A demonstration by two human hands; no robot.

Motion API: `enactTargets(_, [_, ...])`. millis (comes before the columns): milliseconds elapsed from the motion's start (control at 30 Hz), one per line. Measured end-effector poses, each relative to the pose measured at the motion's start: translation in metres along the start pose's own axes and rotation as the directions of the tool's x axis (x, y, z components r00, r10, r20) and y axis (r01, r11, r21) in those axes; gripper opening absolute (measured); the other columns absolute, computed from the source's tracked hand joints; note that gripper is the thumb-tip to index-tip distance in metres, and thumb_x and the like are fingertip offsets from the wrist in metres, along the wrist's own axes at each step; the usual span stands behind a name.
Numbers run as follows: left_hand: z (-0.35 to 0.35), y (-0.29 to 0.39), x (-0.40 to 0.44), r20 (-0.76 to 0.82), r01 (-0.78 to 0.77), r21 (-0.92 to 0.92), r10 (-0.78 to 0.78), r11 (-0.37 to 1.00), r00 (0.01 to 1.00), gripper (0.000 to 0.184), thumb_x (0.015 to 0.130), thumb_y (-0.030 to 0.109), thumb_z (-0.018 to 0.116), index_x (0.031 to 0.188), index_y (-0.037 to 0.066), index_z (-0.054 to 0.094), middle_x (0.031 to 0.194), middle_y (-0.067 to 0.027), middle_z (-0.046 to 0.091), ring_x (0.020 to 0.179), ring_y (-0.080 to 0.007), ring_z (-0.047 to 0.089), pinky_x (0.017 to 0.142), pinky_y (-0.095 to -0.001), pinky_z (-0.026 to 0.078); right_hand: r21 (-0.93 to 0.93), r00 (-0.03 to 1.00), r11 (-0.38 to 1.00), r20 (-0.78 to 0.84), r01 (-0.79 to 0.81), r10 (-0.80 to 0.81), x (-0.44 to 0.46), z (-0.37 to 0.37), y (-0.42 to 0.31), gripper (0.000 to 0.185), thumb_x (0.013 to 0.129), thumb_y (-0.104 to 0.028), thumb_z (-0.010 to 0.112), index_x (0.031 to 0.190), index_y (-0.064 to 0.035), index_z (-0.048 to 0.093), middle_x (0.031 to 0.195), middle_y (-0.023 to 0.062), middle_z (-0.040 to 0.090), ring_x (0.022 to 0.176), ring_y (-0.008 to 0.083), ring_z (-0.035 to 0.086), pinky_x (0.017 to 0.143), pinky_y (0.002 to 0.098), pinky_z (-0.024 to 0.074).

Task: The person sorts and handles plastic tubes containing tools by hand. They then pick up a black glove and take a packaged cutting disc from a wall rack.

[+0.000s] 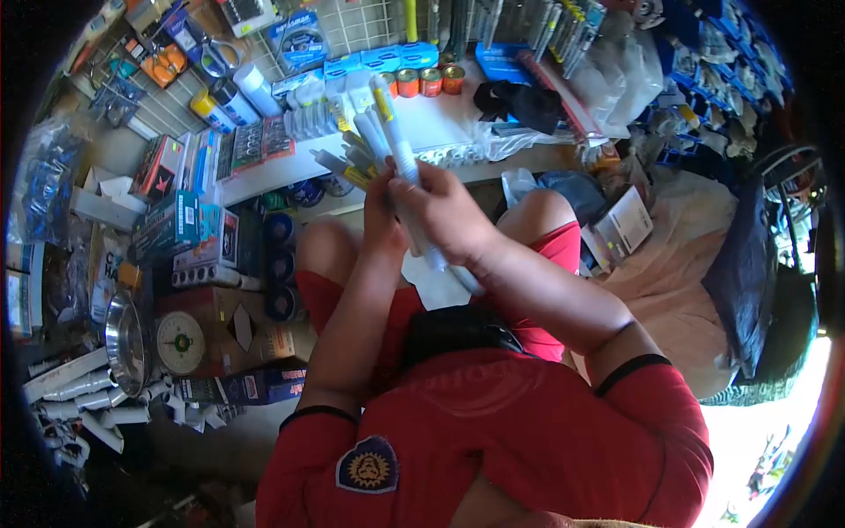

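Observation:
My left hand [384, 211] is closed around a bundle of slim, pale sticks [356, 160] with grey and yellowish ends, fanned out toward the shelf. My right hand [447, 214] is closed on a long white tube-like stick [400, 145] with a yellow label near its top. It tilts up and left, crossing in front of the bundle. Both hands touch each other above my lap. What exactly these sticks are, I cannot make out; my fingers hide their middles.
A white shelf [264, 167] ahead carries small orange-red cans [430, 82] and blue boxes [380, 60]. At left stand a dial scale [180, 343], a metal pan [128, 343] and white pipe fittings [97, 398]. Brown cloth or paper [673, 273] lies at right beside a white box [623, 224].

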State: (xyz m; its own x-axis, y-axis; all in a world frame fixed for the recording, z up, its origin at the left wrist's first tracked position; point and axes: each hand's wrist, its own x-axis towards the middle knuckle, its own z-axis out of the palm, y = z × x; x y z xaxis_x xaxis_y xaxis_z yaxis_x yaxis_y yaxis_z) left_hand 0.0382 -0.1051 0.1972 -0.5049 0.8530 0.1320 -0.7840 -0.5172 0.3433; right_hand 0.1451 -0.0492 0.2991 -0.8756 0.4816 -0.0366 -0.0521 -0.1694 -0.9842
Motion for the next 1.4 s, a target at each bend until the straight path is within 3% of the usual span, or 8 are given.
enactTargets(267, [0.005,0.045,0.046,-0.033,-0.002,0.020,0.003,1.000,0.999,0.049,0.088,0.040,0.060,0.125,0.008,0.053,0.111,-0.0067,0.060,0.098,-0.0263,0.060,0.084,-0.0508,0.050,-0.042,0.937,0.938,-0.057,0.343,-0.345,0.049,-0.056,-0.070,0.045,0.104,-0.022,0.051,0.143,-0.0021,0.039,0.108,0.0092,0.064,0.089,0.0138,0.064,0.077,0.0316,0.0557])
enactTargets(367, [0.005,0.061,0.066,0.123,-0.010,0.065,0.002,0.998,0.992,0.064,0.085,0.046,0.060,0.138,0.013,0.042,0.114,-0.0036,0.051,0.099,-0.0227,0.052,0.088,-0.0474,0.044,-0.671,0.630,0.593,-0.236,0.445,-0.740,0.114,-0.112,-0.062,0.029,0.097,-0.020,0.063,0.121,-0.0053,0.056,0.087,0.0161,0.068,0.072,0.0249,0.067,0.063,0.0357,0.0523])
enactTargets(467, [-0.004,0.067,0.069,0.147,-0.049,0.125,0.030,0.991,0.989,0.070,0.085,0.044,0.060,0.143,0.014,0.035,0.116,-0.0041,0.048,0.098,-0.0227,0.050,0.088,-0.0470,0.042,-0.756,0.598,0.631,-0.428,0.174,-0.678,0.131,-0.142,-0.076,0.031,0.094,-0.025,0.066,0.117,-0.0071,0.058,0.082,0.0176,0.068,0.073,0.0371,0.067,0.066,0.0396,0.0515])
enactTargets(567, [-0.006,0.070,0.066,0.189,-0.021,0.100,0.002,0.995,0.982,0.072,0.084,0.041,0.064,0.144,0.015,0.033,0.114,-0.0026,0.050,0.098,-0.0209,0.049,0.090,-0.0427,0.039,-0.825,0.309,0.481,-0.394,0.295,-0.866,0.155,-0.167,-0.061,0.042,0.097,-0.020,0.059,0.137,-0.0126,0.049,0.104,0.0259,0.067,0.090,0.0389,0.068,0.076,0.0410,0.0524])
enactTargets(700, [0.000,0.076,0.082,0.242,0.062,-0.122,-0.031,0.991,0.970,0.073,0.085,0.038,0.068,0.143,0.010,0.032,0.114,-0.0007,0.055,0.096,-0.0178,0.051,0.092,-0.0393,0.038,-0.629,0.526,0.742,-0.561,0.232,-0.640,0.150,-0.175,-0.066,0.049,0.099,-0.013,0.054,0.146,-0.0154,0.043,0.123,0.0250,0.063,0.107,0.0397,0.065,0.089,0.0386,0.0504])
enactTargets(833, [-0.015,0.085,0.096,0.343,0.071,-0.129,-0.023,0.989,0.939,0.073,0.086,0.038,0.067,0.145,0.011,0.032,0.117,-0.0023,0.055,0.100,-0.0198,0.052,0.093,-0.0402,0.037,-0.747,0.364,0.598,-0.492,0.290,-0.791,0.164,-0.195,-0.038,0.048,0.099,-0.013,0.055,0.146,-0.0145,0.045,0.117,0.0203,0.066,0.092,0.0285,0.068,0.085,0.0342,0.0500])
enactTargets(967, [-0.019,0.086,0.095,0.328,0.076,-0.094,-0.042,0.993,0.944,0.076,0.086,0.037,0.067,0.148,0.013,0.030,0.117,-0.0026,0.053,0.100,-0.0204,0.050,0.093,-0.0409,0.036,-0.488,0.588,0.856,-0.647,0.169,-0.485,0.155,-0.206,-0.030,0.047,0.100,-0.014,0.056,0.146,-0.0140,0.045,0.123,0.0177,0.064,0.100,0.0176,0.064,0.090,0.0307,0.0479])
enactTargets(1400, [-0.020,0.073,0.091,0.353,0.148,-0.113,-0.100,0.983,0.930,0.077,0.084,0.036,0.069,0.146,0.012,0.029,0.115,-0.0037,0.053,0.099,-0.0208,0.050,0.091,-0.0425,0.036,-0.474,0.595,0.838,-0.602,0.270,-0.533,0.155,-0.215,-0.032,0.047,0.103,-0.014,0.052,0.149,-0.0132,0.043,0.116,0.0064,0.061,0.089,0.0093,0.052,0.082,0.0246,0.0462])
